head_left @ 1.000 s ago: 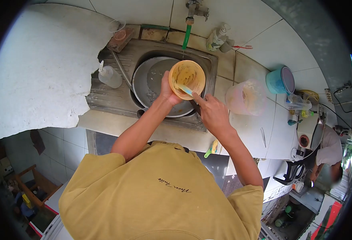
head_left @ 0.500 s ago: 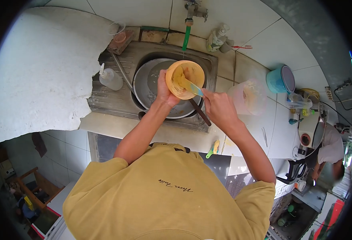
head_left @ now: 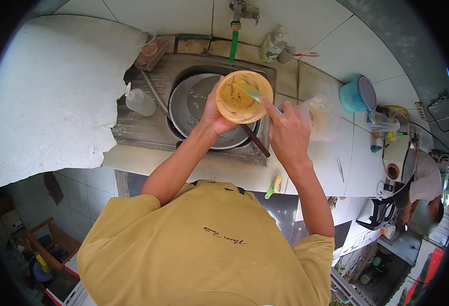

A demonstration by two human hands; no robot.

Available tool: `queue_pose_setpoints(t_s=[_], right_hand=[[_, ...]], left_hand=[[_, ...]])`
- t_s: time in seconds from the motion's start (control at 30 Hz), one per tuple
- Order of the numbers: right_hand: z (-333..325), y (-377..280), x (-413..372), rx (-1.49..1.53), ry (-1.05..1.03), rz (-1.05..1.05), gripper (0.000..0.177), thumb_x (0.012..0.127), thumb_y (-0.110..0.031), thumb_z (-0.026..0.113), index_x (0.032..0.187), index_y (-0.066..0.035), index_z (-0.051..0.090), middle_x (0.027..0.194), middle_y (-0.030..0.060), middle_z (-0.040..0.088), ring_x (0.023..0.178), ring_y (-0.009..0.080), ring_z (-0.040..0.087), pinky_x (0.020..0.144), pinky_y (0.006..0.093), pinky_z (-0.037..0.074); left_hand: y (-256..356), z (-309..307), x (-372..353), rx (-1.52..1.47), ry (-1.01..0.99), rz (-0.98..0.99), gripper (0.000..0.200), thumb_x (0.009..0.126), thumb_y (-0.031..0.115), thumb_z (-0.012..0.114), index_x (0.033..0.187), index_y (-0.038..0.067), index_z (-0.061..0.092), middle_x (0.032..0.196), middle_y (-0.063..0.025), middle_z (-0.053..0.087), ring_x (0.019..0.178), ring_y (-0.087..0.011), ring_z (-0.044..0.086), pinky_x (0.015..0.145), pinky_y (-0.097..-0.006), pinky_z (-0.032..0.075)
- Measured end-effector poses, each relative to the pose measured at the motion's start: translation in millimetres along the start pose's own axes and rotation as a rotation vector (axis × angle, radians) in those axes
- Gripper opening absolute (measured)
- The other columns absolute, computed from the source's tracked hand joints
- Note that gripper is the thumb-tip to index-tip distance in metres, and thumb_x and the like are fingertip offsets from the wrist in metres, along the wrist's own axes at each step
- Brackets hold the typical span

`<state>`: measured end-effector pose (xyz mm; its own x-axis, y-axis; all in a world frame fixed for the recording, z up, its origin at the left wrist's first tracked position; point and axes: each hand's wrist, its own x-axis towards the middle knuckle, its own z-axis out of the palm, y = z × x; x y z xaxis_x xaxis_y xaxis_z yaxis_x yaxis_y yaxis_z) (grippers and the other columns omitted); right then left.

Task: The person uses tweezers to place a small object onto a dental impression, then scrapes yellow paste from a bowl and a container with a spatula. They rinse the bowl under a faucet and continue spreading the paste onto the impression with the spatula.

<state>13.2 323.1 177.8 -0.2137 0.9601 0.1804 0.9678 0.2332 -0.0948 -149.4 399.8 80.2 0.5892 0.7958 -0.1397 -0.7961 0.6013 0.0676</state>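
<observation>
My left hand (head_left: 217, 115) is wrapped round the side of an orange bowl (head_left: 245, 116), tilted so its inside faces me. Yellow paste coats the bowl's inner wall. In my right hand (head_left: 291, 132) is a spatula with a pale blue blade (head_left: 253, 93); the blade's end reaches into the bowl against the paste. Beneath both hands, a large metal pan (head_left: 183, 109) sits in the sink basin, and a dark brown handle (head_left: 256, 142) sticks out over its rim. The green hose (head_left: 233, 47) on the tap hangs just behind the bowl.
A clear plastic container (head_left: 324, 120) stands right of my right hand. A green-handled spatula (head_left: 274, 187) with yellow paste lies at the counter's front edge. Pump bottles (head_left: 140, 102) and a teal tub (head_left: 358, 95) stand around the sink. Another person (head_left: 426, 181) is at far right.
The bowl has moved slightly right and up and turned, showing more of its inside. My right hand has shifted right, and the spatula's blade sits at the bowl's right inner side.
</observation>
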Motion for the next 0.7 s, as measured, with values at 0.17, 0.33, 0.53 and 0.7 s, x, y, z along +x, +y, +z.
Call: queue_pose_setpoints(t_s=[0.17, 0.33, 0.53, 0.7], right_hand=[[-6, 6, 0, 0.025, -0.06, -0.061, 0.045, 0.079, -0.004, 0.061, 0.122, -0.019, 0.063, 0.086, 0.0096, 0.056, 0.08, 0.0266, 0.062, 0.06, 0.0404, 0.051], [5, 9, -3, 0.054, -0.149, -0.013, 0.036, 0.083, -0.007, 0.06, 0.117, -0.018, 0.066, 0.083, 0.0112, 0.058, 0.075, 0.0297, 0.063, 0.06, 0.0416, 0.051], [14, 3, 3, 0.138, -0.042, 0.086, 0.031, 0.087, -0.009, 0.059, 0.117, -0.018, 0.066, 0.082, 0.0124, 0.06, 0.072, 0.0321, 0.064, 0.06, 0.0442, 0.05], [18, 7, 7, 0.247, 0.077, 0.095, 0.026, 0.088, -0.012, 0.059, 0.113, -0.012, 0.067, 0.078, 0.0125, 0.062, 0.067, 0.0329, 0.063, 0.06, 0.0436, 0.05]], left_hand=[[1, 14, 0, 0.037, 0.06, 0.0, 0.044, 0.094, 0.03, 0.038, 0.127, 0.005, 0.054, 0.125, -0.014, 0.059, 0.116, -0.029, 0.056, 0.103, -0.0494, 0.043], [11, -3, 16, 0.107, 0.134, 0.003, 0.046, 0.091, 0.026, 0.036, 0.122, 0.001, 0.056, 0.121, -0.0162, 0.061, 0.111, -0.03, 0.059, 0.1, -0.0468, 0.046], [12, -8, 19, 0.182, 0.203, 0.144, 0.046, 0.089, 0.029, 0.036, 0.116, 0.0, 0.06, 0.114, -0.0151, 0.065, 0.101, -0.0277, 0.064, 0.092, -0.0415, 0.052], [14, -8, 9, 0.161, 0.156, 0.225, 0.047, 0.089, 0.03, 0.036, 0.117, 0.0, 0.059, 0.115, -0.0147, 0.064, 0.1, -0.0275, 0.064, 0.09, -0.0397, 0.052]])
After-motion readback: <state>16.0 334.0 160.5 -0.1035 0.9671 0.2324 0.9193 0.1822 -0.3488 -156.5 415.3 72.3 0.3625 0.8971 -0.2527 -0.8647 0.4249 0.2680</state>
